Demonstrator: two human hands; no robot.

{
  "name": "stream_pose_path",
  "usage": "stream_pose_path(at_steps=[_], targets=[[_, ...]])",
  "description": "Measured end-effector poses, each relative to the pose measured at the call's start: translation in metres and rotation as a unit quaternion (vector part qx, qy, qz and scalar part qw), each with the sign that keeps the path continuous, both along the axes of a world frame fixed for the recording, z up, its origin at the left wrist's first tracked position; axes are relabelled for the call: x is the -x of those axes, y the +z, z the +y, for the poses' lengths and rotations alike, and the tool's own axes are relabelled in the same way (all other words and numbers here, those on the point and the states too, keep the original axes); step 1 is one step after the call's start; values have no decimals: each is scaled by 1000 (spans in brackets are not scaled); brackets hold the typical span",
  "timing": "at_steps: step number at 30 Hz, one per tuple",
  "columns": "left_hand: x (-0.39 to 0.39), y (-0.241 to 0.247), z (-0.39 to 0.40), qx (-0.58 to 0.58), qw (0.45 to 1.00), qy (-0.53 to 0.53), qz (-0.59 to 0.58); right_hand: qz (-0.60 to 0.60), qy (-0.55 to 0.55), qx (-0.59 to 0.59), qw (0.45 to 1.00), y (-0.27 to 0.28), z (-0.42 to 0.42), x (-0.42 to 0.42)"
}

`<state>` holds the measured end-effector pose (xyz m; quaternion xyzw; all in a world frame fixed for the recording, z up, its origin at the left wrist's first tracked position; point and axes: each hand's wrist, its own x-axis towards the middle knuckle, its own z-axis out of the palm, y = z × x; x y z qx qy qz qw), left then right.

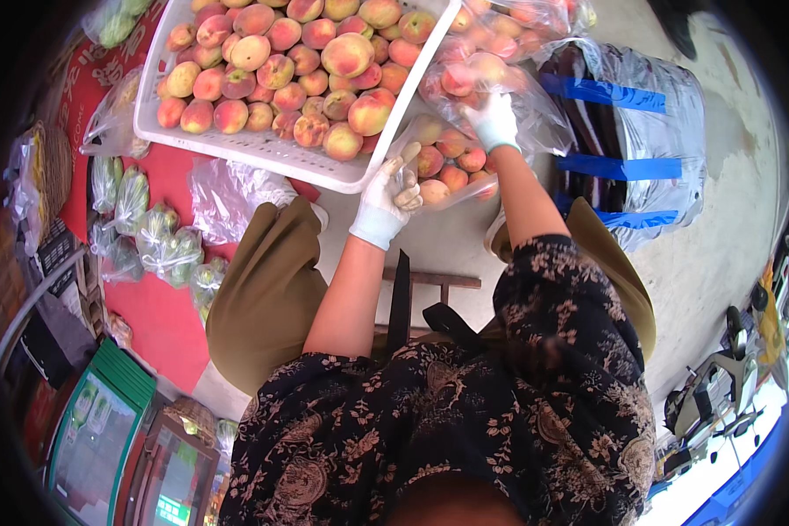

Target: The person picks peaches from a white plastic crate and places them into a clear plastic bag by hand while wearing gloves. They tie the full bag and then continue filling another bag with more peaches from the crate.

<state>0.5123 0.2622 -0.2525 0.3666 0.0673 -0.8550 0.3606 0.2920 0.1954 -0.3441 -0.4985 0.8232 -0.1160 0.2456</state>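
Note:
My left hand (392,189), in a white glove, grips the near-left edge of a clear plastic bag (457,192) on the floor. Several red and yellow peaches (452,176) lie inside it. My right hand (495,119), also gloved, is closed on thin clear plastic just beyond that bag; its fingertips are partly hidden. Right behind it are filled bags of peaches (459,80), and I cannot tell which bag's film it holds. To the left of both hands, a white plastic crate (263,152) stands heaped with loose peaches (276,71).
A plastic-wrapped bundle of eggplants (588,131) with blue tape stands at the right. Bagged green vegetables (164,237) and a loose plastic sheet (230,197) lie on a red mat (154,322). A low stool or frame (444,280) shows between my legs. A scooter (710,394) is parked farther right.

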Motion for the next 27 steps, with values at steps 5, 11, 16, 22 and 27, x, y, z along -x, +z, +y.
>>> stream_pose_path(at_steps=[5,11,16,22,27], targets=[[-7,6,1,-13,1000,9,-27,111,88,4,990,-14,-38,-23],[1,11,-4,-23,999,-7,-31,-385,15,-51,922,-26,-11,26],[-3,2,-3,-30,999,18,15,-847,-139,-154,489,8,62,19],[4,6,2,-18,998,-41,-36,-574,-50,-157,802,12,79,-17],[20,18,-5,34,993,-111,-8,-270,-157,48,949,-9,60,24]])
